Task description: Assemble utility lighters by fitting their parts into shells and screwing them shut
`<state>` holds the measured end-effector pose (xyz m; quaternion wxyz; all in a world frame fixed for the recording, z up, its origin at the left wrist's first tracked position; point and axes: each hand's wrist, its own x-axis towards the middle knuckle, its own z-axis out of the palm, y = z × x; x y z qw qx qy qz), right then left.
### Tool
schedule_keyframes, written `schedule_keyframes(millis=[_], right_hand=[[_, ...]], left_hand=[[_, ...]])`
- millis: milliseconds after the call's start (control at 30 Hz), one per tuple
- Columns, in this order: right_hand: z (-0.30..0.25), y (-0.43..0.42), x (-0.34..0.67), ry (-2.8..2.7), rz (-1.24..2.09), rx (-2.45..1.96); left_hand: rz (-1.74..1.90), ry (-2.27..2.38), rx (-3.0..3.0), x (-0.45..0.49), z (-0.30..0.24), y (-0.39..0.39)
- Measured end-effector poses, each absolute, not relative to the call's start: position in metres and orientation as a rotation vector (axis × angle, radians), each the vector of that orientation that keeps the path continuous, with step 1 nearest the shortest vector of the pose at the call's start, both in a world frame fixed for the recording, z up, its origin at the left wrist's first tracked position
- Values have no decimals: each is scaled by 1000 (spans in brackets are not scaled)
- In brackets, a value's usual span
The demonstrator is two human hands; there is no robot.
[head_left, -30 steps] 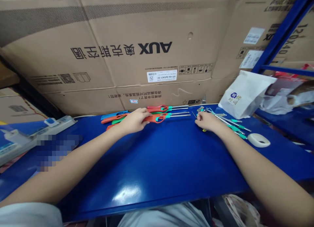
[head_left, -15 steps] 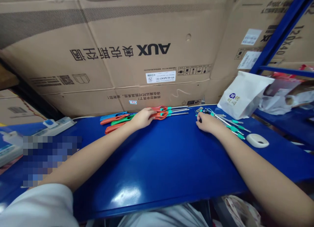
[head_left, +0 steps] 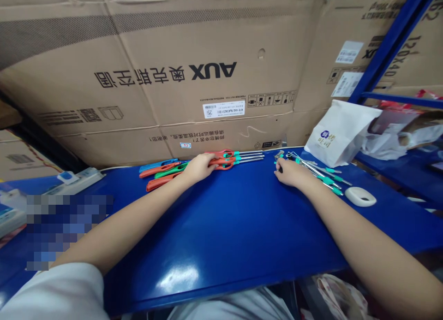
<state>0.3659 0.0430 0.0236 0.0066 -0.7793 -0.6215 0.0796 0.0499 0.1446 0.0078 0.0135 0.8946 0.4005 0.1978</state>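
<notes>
At the left fingers, head view: snag risk. The left hand (head_left: 200,167) is on the front orange lighter (head_left: 220,161); its shaft lies close beside its neighbours', so a sideways pull could drag them out of line.
Fanned handles: could be swept askew if the left wrist drops; green lighter (head_left: 168,171) and blue lighter (head_left: 155,164) lie by it, apparently loose.
Rods with teal ends (head_left: 327,180): overlapping heap beside the right hand (head_left: 290,172); drawing one out could shift the rest.
Small metal piece (head_left: 278,155): just beyond the right fingertips; a careless forward nudge could knock it toward the cardboard box (head_left: 173,103).
Left fingers: closed round the front orange lighter's body, thumb opposing; judged a pinch, underside hidden.
Right fingers: curled in toward the thumb, dark patch between; cannot tell whether anything is pinched.
Front orange lighter: handle runs back under the left hand, trigger loop just past the left fingertips, shaft pointing toward the right fingertips but apart from them.
Red lighter (head_left: 221,152): just beyond the left fingertips, on the box side.
White oval object (head_left: 360,196): outward of the right fingers, past the rods.
</notes>
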Motion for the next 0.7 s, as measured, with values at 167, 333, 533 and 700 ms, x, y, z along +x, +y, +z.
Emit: schedule_keyframes(millis=[167,333,533,700], right_hand=[[23,43,366,-1946,253,-2436],[22,44,367,-1951,250,-2429],[21,44,367,-1960,243,-2412],[20,42,365,-1949,235,-2431]], left_hand=[[722,1271,2783,53,4,142],[730,1288,2830,53,-6,132],[632,1276,2926,48,-12,130],[577,1311,2949,48,-11,130]])
